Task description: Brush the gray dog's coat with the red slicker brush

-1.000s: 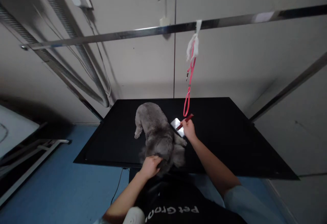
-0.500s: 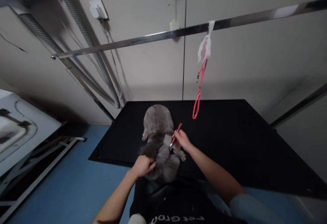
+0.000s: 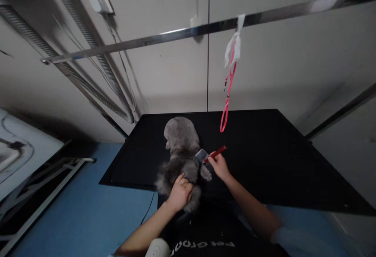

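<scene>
A grey curly-coated dog is on the black grooming table, at the near edge, its rear end towards me. My left hand is closed on its hindquarters with the fingers curled into the fur; which part they grip is partly hidden. In my right hand is a slicker brush with a red handle and a pale, flat head. The brush head is at the dog's right side, beside an outstretched leg. I cannot tell if its bristles touch the coat.
The black table stands against the wall. Above it runs a metal bar with a pink grooming loop hanging down. Grey dryer hoses are at the left, beyond a white tub. A dark apron covers my front.
My left hand has moved right across the dog's rear, and its fluffy fur now shows left of the hand. The brush has tilted from steep to flatter, its head turned outward.
</scene>
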Action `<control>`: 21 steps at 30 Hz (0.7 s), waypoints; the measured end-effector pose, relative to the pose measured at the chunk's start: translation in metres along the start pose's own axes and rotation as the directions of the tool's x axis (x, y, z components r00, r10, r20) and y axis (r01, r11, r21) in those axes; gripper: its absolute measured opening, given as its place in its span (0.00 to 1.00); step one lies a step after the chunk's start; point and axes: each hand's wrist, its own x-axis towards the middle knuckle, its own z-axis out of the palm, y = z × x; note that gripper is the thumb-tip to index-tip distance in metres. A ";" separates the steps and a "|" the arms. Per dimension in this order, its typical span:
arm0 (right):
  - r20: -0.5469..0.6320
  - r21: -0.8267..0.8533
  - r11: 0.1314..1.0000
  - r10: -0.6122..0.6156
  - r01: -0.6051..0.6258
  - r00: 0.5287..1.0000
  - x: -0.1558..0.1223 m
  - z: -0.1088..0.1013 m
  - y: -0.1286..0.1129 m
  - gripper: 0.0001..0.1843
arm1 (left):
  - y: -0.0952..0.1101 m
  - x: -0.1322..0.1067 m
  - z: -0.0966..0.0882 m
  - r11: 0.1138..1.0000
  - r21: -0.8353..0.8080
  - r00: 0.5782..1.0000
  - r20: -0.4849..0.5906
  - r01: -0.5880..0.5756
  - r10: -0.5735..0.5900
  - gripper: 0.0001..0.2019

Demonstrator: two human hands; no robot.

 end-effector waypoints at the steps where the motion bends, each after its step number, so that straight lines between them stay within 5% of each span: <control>1: 0.117 0.111 0.994 0.009 -0.022 0.993 -0.002 0.012 -0.004 0.12 | -0.008 -0.010 -0.003 0.999 -0.037 0.998 -0.056 0.032 -0.034 0.07; 3: 0.264 0.259 0.957 0.061 -0.132 0.963 -0.001 0.032 -0.013 0.16 | -0.022 -0.027 -0.008 0.986 -0.095 0.977 -0.151 0.140 -0.153 0.10; 7: -0.054 0.396 0.914 0.121 -0.090 0.991 0.002 0.052 -0.026 0.18 | -0.048 -0.048 -0.007 0.879 -0.265 0.836 -0.293 0.395 -0.464 0.16; 12: 0.249 0.273 0.957 0.028 -0.098 0.968 -0.022 0.076 -0.028 0.13 | -0.079 -0.055 -0.001 0.686 -0.564 0.641 -0.325 0.459 -0.695 0.19; 16: -0.093 0.263 0.964 -0.005 0.030 0.996 -0.029 0.095 -0.029 0.12 | -0.099 -0.053 -0.007 0.601 -0.673 0.614 -0.269 0.431 -0.742 0.20; 19: 0.080 0.205 0.979 -0.035 0.018 0.996 -0.029 0.101 -0.030 0.10 | -0.113 -0.051 -0.008 0.557 -0.714 0.589 -0.250 0.424 -0.769 0.19; 21: 0.063 0.186 0.982 -0.008 -0.004 0.998 -0.027 0.100 -0.031 0.10 | -0.122 -0.049 -0.007 0.527 -0.727 0.550 -0.247 0.439 -0.798 0.19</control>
